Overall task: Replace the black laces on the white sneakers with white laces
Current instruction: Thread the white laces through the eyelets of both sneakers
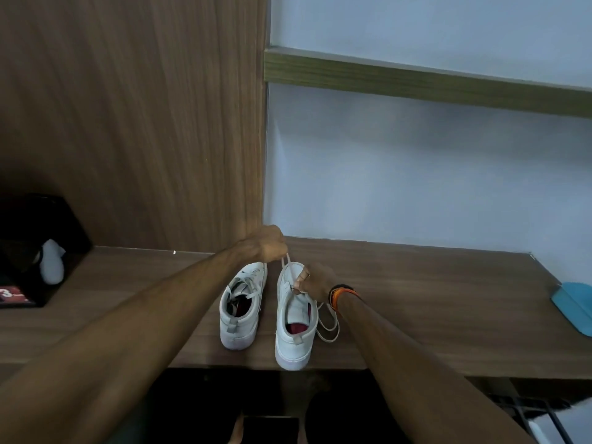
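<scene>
Two white sneakers stand side by side on the wooden desk, heels toward me. The left sneaker has a white lace threaded loosely across its top. My left hand is raised beyond the toes and grips the end of a white lace that runs down to the right sneaker. My right hand pinches the lace at an eyelet on the right sneaker's top. The rest of that lace lies looped on the desk at the shoe's right side. No black lace is visible.
A wooden panel rises behind the desk on the left, a pale wall on the right. A black box with a white object stands at far left. A blue object lies at the right edge. The right sneaker's heel overhangs the front edge.
</scene>
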